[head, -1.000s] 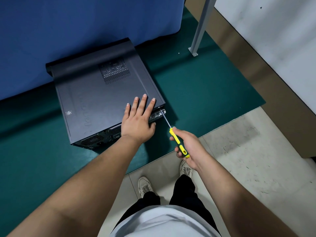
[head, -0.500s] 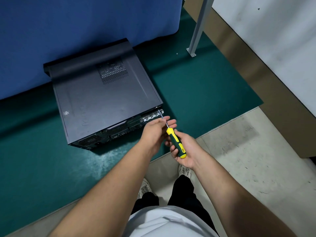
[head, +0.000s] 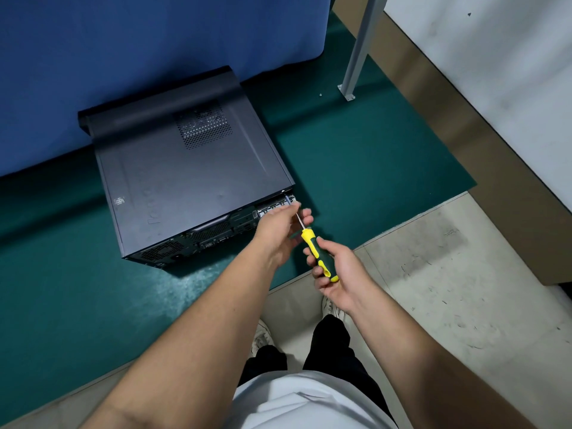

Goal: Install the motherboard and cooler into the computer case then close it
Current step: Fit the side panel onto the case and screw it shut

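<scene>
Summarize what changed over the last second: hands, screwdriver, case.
The left hand came off the top of the computer case, where it lay flat, and moved down to the rear corner; its fingers now pinch the shaft of the screwdriver near the tip. The right hand kept its grip on the yellow handle, tip at the same corner. The case stayed closed and in place on the green mat.

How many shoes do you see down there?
2. One shoe pokes out beneath the left forearm, on the pale floor. The other shoe peeks out just under the right hand. Both are partly hidden by arms and dark trousers.
</scene>
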A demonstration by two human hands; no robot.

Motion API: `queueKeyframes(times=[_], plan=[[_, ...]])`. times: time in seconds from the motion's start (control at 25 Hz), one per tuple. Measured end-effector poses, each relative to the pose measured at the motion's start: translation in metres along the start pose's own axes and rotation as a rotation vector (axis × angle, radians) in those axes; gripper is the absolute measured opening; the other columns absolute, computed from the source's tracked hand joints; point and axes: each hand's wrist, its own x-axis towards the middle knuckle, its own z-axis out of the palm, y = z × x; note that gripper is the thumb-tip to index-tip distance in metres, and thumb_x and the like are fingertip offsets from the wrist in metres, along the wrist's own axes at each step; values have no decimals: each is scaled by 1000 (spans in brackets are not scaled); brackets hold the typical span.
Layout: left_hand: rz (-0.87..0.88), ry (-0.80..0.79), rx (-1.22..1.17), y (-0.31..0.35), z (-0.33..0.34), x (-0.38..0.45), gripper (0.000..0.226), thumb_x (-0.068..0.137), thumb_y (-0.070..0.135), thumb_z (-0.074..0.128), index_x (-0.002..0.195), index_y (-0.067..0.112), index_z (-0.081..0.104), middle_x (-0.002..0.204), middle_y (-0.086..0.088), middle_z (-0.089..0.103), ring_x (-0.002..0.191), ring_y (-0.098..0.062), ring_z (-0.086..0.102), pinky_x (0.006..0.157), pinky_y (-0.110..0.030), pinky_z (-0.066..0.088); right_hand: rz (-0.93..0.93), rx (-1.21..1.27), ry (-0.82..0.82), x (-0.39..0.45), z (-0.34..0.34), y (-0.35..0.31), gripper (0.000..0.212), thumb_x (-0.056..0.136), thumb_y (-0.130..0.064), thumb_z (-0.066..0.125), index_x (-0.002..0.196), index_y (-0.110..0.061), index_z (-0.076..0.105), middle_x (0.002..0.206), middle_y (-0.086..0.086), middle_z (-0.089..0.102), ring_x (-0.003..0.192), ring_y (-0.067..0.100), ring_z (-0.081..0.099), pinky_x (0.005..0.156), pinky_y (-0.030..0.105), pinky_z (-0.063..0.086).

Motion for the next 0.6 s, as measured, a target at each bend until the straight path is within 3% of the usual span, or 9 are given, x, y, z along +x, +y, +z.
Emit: queueKeyframes(times=[0.04, 0.12, 0.2, 0.28, 0.32, 0.36, 0.44, 0.52, 0.6], plan=[[12, -51, -38, 2, -3, 0, 21, 102, 3, 57, 122, 3, 61, 105, -14, 77, 88, -23, 76, 80, -37, 62, 84, 132, -63, 0, 0, -1, 30, 96, -35, 62, 90, -8, 73, 72, 1, 65, 45, 7, 48, 35, 15, 31], [43, -84, -28, 6, -7, 1, 29, 101, -8, 49, 127, 0, 58, 109, -19, 76, 94, -28, 77, 77, -36, 64, 57, 167, -97, 1, -1, 1, 29, 96, -38, 66, 95, -10, 72, 79, 3, 65, 46, 7, 48, 35, 16, 32], [53, -43, 38, 10, -6, 2, 28, 99, -11, 53, 125, -3, 60, 105, -20, 77, 90, -29, 78, 74, -36, 65, -245, -213, 65, 1, -2, 9, 30, 90, -41, 75, 103, -16, 64, 95, 2, 65, 55, 12, 58, 43, 22, 43], [48, 28, 75, 12, -4, 3, 28, 95, -10, 62, 121, -1, 63, 100, -19, 77, 86, -27, 78, 74, -36, 65, -600, -742, 355, 4, -9, 17, 34, 85, -38, 81, 102, -21, 57, 98, -2, 62, 68, 16, 65, 58, 31, 52], [50, 59, 77, 11, -3, 3, 29, 92, -9, 68, 119, 0, 64, 100, -19, 77, 84, -26, 78, 71, -33, 65, -710, -854, 435, 8, -10, 20, 31, 86, -37, 80, 99, -21, 57, 93, -3, 64, 70, 16, 67, 61, 32, 51], [55, 82, 69, 10, -1, 2, 31, 89, -8, 72, 117, 1, 64, 100, -20, 77, 82, -25, 78, 66, -30, 64, -730, -803, 423, 9, -9, 20, 25, 89, -36, 77, 95, -19, 59, 86, -1, 67, 67, 16, 68, 60, 31, 48], [78, 110, 54, 10, 2, 3, 31, 87, -4, 76, 115, 4, 63, 97, -16, 77, 77, -23, 78, 62, -28, 63, -499, -406, 278, 8, -6, 11, 24, 95, -35, 70, 87, -13, 66, 76, 4, 67, 53, 13, 63, 47, 26, 41], [101, 115, 52, 12, 5, 4, 21, 95, 1, 69, 114, 6, 61, 94, -13, 76, 77, -21, 77, 66, -34, 65, -45, 82, 29, 0, -5, -1, 30, 95, -34, 66, 82, -8, 71, 67, 1, 60, 44, 8, 51, 35, 19, 31], [113, 110, 36, 17, 6, 4, 17, 100, -3, 58, 115, 5, 58, 101, -14, 75, 81, -21, 77, 71, -39, 65, 137, 331, -83, -3, -6, -6, 30, 94, -34, 65, 84, -6, 73, 66, -1, 58, 41, 5, 46, 32, 16, 29]])
